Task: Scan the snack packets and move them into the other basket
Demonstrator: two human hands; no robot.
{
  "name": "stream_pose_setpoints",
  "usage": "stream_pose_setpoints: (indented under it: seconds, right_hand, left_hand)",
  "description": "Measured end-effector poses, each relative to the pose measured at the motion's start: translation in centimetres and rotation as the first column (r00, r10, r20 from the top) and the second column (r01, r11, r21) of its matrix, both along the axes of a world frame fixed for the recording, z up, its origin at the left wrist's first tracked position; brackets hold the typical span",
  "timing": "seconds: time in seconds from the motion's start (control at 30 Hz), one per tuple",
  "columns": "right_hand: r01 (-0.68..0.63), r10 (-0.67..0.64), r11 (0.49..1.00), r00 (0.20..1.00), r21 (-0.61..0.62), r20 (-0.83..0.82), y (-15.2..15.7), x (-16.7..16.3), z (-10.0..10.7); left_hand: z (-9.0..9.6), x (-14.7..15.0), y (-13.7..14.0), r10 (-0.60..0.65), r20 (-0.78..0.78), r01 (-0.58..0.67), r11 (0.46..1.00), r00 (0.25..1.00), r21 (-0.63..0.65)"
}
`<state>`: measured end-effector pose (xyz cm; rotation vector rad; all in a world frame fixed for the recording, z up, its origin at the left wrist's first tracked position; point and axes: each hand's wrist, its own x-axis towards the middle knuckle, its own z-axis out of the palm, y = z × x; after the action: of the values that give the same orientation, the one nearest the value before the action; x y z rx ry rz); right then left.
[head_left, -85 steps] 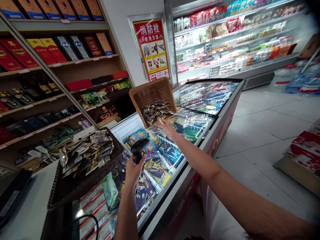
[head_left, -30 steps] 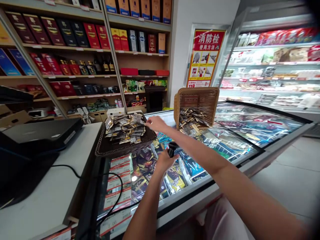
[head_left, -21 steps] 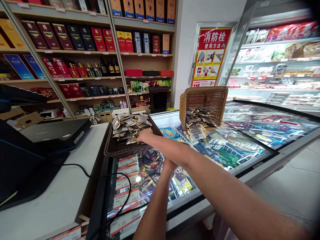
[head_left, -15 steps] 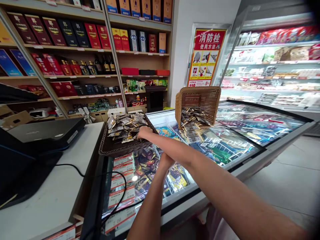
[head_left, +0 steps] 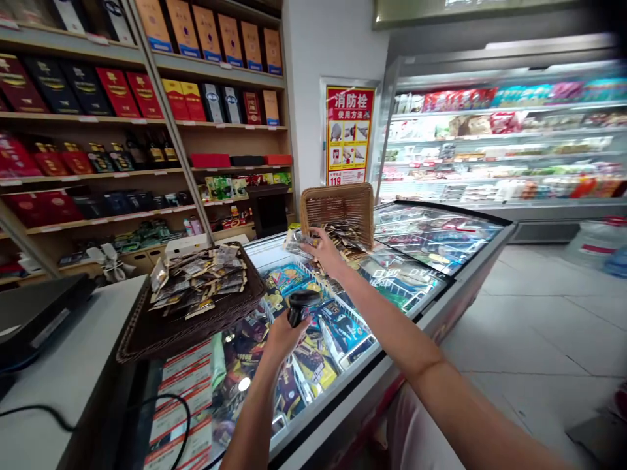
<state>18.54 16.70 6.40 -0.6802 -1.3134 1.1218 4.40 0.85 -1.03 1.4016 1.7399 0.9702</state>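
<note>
In the head view, my right hand [head_left: 325, 253] holds a small clear-and-brown snack packet [head_left: 296, 241] just left of the tan wicker basket [head_left: 339, 194]. That basket lies tipped on its side, with more packets [head_left: 349, 236] inside and at its mouth. My left hand [head_left: 284, 337] is wrapped round the handle of a black handheld barcode scanner [head_left: 304, 300], held above the glass-topped freezer. To the left, a dark brown wicker basket [head_left: 147, 336] carries a heap of similar packets [head_left: 198, 277].
Beneath the baskets stands a chest freezer [head_left: 443, 313] full of packaged goods. Price labels [head_left: 181, 398] lie at its left end, beside a black cable [head_left: 187, 424]. A counter [head_left: 93, 356] is at left; shelves of boxes [head_left: 210, 39] stand behind.
My right hand has moved from the dark basket to the tan basket, carrying a packet. My left hand now shows the scanner, which was hidden behind the right arm. The view has turned right.
</note>
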Motion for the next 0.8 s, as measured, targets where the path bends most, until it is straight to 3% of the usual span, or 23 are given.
stream_pose_setpoints:
  seconds: [0.1, 0.3, 0.47, 0.8]
  right_hand:
    - [0.132, -0.145, 0.983, 0.984, -0.127, -0.1, 1.1, 3.9, -2.9]
    - [0.111, -0.165, 0.947, 0.973, -0.301, -0.16, 2.4, 6.6, -7.6]
    - [0.067, -0.134, 0.943, 0.973, -0.326, -0.188, 2.2, 7.4, -7.6]
    - [0.03, -0.093, 0.93, 0.983, -0.367, -0.155, 2.2, 7.2, -8.0]
  left_hand:
    - [-0.4, -0.4, 0.6, -0.026, 0.003, 0.026, 1.0, 1.0, 0.009]
    - [-0.3, -0.8, 0.8, -0.057, -0.112, 0.067, 0.993, 0.992, 0.096]
    - [0.9, 0.1, 0.0, -0.12, -0.182, 0.143, 0.982, 0.976, 0.119]
    - [1.7, 0.7, -0.4, -0.085, -0.167, 0.102, 0.99, 0.982, 0.094]
